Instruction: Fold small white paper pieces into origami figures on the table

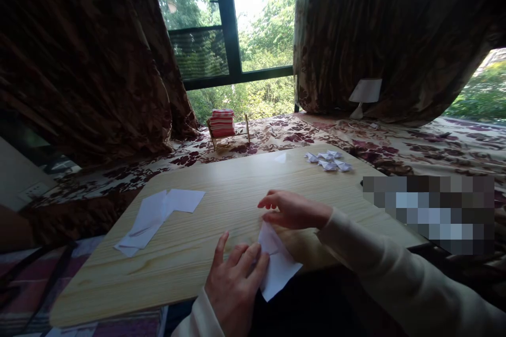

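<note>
A white sheet of paper (279, 263) lies at the near edge of a light wooden board (221, 205), partly folded and hanging over the edge. My left hand (234, 284) lies flat on the paper's left part, fingers stretched out. My right hand (290, 209) presses on the paper's top corner with curled fingers, pinching the fold.
Several loose white paper slips (156, 216) lie at the board's left. A cluster of small folded paper pieces (329, 161) sits at the far right. Beyond are a flowered cloth (276, 131), a small wooden rack with striped cloth (223, 124), curtains and a window.
</note>
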A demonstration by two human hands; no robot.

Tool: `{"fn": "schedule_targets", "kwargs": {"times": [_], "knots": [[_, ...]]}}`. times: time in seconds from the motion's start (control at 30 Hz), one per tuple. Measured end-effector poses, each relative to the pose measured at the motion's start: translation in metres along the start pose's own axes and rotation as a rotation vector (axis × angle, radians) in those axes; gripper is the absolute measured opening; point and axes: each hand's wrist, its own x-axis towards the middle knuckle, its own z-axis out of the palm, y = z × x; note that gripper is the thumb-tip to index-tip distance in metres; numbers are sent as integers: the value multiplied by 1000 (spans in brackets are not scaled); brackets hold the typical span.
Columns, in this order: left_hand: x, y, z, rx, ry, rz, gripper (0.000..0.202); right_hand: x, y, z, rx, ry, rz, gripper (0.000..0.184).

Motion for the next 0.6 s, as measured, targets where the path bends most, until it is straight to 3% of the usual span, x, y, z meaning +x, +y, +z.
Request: {"fn": "schedule_targets", "kwargs": {"times": [0.13, 0.37, 0.5, 0.6], "knots": [[-1, -2, 1, 0, 6, 12, 31, 19, -15, -11, -83, -194, -59, 35], [0, -2, -1, 11, 3, 20, 28, 31, -31, -18, -162, -389, -33, 19], [3, 1, -4, 22, 5, 4, 29, 35, -25, -16, -93, -422, -31, 22], [4, 3, -5, 18, -15, -18, 28, 28, -17, -14, -4, -361, -33, 28]]}}
